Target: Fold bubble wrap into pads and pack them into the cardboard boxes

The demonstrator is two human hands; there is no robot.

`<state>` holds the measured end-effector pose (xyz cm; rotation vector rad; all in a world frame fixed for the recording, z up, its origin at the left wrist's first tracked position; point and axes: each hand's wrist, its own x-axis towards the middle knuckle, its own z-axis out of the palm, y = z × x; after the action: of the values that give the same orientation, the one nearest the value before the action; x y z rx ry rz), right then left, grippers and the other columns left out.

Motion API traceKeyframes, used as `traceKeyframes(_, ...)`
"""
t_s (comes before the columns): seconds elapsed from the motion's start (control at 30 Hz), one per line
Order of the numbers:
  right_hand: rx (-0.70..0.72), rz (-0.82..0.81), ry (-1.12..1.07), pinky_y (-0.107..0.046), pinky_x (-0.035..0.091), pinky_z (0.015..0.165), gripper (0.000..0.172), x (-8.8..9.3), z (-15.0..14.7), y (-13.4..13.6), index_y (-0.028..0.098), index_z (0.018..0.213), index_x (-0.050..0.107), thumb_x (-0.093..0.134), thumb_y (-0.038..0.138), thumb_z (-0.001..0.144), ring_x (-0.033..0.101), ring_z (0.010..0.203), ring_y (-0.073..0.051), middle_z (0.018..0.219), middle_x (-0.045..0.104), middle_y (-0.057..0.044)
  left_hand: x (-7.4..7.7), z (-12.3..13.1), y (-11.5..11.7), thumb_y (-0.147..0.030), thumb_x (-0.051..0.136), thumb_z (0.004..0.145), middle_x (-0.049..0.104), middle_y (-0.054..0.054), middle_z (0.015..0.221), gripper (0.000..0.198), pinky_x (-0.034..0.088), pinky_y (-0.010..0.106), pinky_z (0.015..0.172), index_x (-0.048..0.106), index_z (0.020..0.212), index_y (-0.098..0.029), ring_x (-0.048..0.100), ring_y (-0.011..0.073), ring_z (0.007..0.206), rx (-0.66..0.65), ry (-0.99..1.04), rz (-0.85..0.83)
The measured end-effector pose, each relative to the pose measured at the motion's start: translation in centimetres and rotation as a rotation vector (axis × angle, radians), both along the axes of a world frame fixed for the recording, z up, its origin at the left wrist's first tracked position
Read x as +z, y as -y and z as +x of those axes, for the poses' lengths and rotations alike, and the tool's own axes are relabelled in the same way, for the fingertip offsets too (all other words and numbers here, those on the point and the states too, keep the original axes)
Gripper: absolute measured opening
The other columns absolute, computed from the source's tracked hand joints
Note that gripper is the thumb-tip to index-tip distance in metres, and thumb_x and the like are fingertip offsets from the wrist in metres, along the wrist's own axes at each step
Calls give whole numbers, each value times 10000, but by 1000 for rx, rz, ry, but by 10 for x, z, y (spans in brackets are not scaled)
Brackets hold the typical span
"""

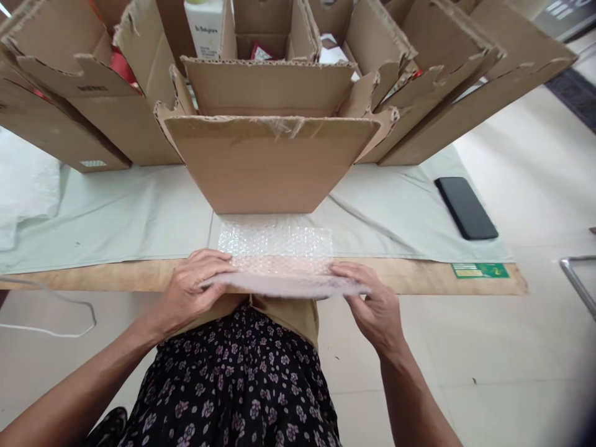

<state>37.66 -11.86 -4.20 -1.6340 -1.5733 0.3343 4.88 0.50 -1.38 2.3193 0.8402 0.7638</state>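
Observation:
A sheet of clear bubble wrap [277, 248] lies at the near edge of the table, its near edge lifted or folded toward me. My left hand [189, 292] grips the wrap's left side with fingers curled over it. At the wrap's right side, my right hand [375, 304] pinches the folded edge. Whether anything is inside the wrap is hidden. Just behind the wrap stands an open cardboard box [270, 161] with its front flap hanging toward me.
Several more open cardboard boxes [88, 99] crowd the back of the table, one holding a white carton [203, 28]. A pale cloth [116, 217] covers the tabletop. A black phone [465, 208] lies at the right, a green card [479, 270] near the table's edge.

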Motion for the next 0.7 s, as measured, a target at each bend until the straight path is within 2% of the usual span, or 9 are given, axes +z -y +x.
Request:
traceKeyframes(0.1,-166,-22,-45,-388,597,798,204,-1,-7,-9,248,1151,728,660,322,973,727,845,-225,885,775,-29,3,8,1,-262,632,963,786,38,969,145,611,374,846,753,1033,-223,734,212,920,226,-71,-49)
traceKeyframes(0.2,-233,22,102,-448,548,890,340,-6,-14,-16,236,1296,659,669,306,963,693,864,-242,851,741,-25,-2,13,-2,-332,656,941,768,37,950,307,590,426,892,697,1221,-214,719,231,893,391,-140,-47)
traceKeyframes(0.3,-269,56,282,-485,497,926,436,-8,-13,-17,229,1383,611,679,305,958,666,952,-283,912,742,-52,-8,12,-6,-311,660,937,743,43,932,499,560,489,927,572,1416,-204,696,262,906,401,-236,50)
traceKeyframes(0.4,-299,91,386,-514,486,963,437,-3,-7,-18,235,1380,614,692,326,959,664,1083,-327,1121,755,-107,-4,13,-6,-303,665,948,717,79,1024,554,556,500,916,513,1474,-219,673,283,944,394,-278,234)
traceKeyframes(0.5,-218,130,448,-542,494,1033,390,8,-15,-26,256,1374,612,652,257,986,648,1251,-346,1332,713,-131,5,24,1,-231,638,974,670,131,1288,515,530,566,1031,518,1474,-256,630,345,1218,301,-265,340)
traceKeyframes(0.57,-84,137,461,-529,504,1062,412,13,-32,-34,251,1407,585,603,185,1001,625,1328,-326,1404,689,-132,7,36,10,-197,602,991,575,150,1504,507,454,616,1147,510,1486,-250,499,371,1436,149,-296,343)
traceKeyframes(0.63,88,113,494,-500,507,1077,424,13,-50,-39,225,1431,568,549,150,1015,611,1364,-301,1438,679,-130,4,46,17,-237,576,1013,501,176,1605,507,365,625,1229,493,1510,-190,404,373,1531,-2,-371,326)
traceKeyframes(0.7,227,65,551,-481,481,1111,405,8,-58,-37,187,1436,569,519,176,1034,600,1385,-292,1468,664,-128,-5,52,22,-305,566,1026,476,203,1630,537,301,608,1270,481,1528,-134,395,374,1545,-99,-453,318)
